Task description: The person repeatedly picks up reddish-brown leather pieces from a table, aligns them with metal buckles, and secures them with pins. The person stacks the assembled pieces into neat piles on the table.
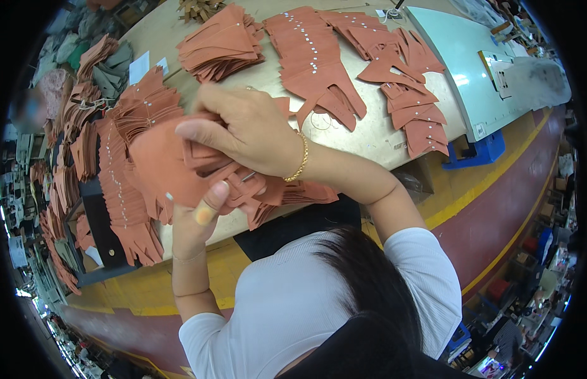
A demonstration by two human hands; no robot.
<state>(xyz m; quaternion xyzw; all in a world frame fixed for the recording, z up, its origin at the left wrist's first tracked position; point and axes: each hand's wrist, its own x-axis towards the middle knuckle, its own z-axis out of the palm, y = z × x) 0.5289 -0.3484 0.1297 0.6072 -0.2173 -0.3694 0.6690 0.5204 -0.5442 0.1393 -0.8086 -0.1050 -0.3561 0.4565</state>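
Observation:
I hold a terracotta cut piece [155, 155], looking like leather, up in front of me over the table. My left hand [208, 211] grips its lower edge with the thumb on top, and a yellowish patch shows on that thumb. From above, my right hand [252, 129] closes over the piece's upper part, its thumb pointing left across the surface. Between the hands are cut openings and a narrow strap, with a thin silver-coloured metal bit [248, 177] on it. Most of the fingertips are hidden behind the piece.
Fanned stacks of similar terracotta pieces lie at the back [220, 47], in the middle [309, 54], at the right [416, 117] and at the left [119, 183]. A pale green panel [451, 54] stands at the far right, above a blue stool [476, 150]. A dark tray [103, 237] sits left.

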